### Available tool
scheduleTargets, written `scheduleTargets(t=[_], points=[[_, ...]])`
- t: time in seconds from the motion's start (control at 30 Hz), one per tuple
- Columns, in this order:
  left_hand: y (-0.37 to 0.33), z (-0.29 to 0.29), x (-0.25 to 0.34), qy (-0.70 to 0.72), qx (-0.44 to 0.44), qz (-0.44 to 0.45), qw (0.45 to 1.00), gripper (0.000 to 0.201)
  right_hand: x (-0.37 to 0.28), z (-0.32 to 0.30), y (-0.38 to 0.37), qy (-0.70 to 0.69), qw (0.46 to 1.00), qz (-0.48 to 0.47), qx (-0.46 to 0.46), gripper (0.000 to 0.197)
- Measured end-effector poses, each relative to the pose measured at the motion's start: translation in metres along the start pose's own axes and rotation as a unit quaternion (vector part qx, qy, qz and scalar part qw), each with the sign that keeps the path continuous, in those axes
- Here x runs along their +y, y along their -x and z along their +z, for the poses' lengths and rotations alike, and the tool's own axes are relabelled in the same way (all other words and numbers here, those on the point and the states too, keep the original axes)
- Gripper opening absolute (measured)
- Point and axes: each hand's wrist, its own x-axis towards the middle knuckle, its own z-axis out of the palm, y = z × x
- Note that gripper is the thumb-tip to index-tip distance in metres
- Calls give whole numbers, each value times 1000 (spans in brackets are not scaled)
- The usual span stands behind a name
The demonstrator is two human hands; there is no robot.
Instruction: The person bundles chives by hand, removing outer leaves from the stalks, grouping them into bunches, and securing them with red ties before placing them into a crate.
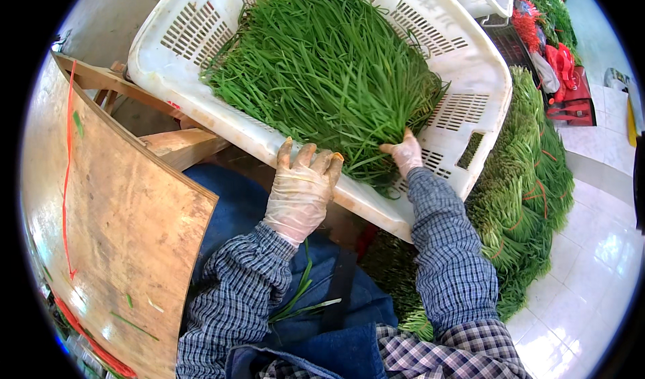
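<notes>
Head view. Left hand (pixel 299 194): in a translucent glove, back upward, fingers laid over the near rim of a white crate (pixel 208 110); whether it was firmly clasped, one cannot tell. Right hand (pixel 408 156): gloved, inside the crate near its right end, closed around the gathered end of some green leaves (pixel 316 63).

Green leaves: one thick heap, long and narrow-bladed, lying in the crate ahead of both hands. Long axis slanted; the blades drew together at the right hand and fanned out from it, away and to the left.

White crate: slatted walls, tilted in view, its near rim running from far left of the left hand down to just below the right hand.

Table (pixel 127 197): wooden, left of the left hand, with a red string (pixel 65 177) along it. Loose stalks (pixel 299 298): on the lap, below the left hand. Tied green bundles (pixel 517 211): stacked right of the right hand, beside a pale tiled floor (pixel 571 298).
</notes>
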Motion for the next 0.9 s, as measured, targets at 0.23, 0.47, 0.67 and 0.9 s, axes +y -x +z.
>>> scheduleTargets(t=[0.23, 0.47, 0.67, 0.9], points=[[3, -4, 0, 3, -14, -12, 1000, 52, -29, -3, 15, 334, 942, 19, -7, 84], [1, -2, 1, 16, -9, -4, 1000, 51, -28, 16, 5, 122, 992, 1, -18, 90], [5, 1, -1, 8, -6, -8, 1000, 49, -27, 43, 41, 301, 953, -14, 34, 92], [3, -4, 0, 8, 12, -9, 1000, 43, -19, 10, -14, -62, 997, 55, 0, 103]])
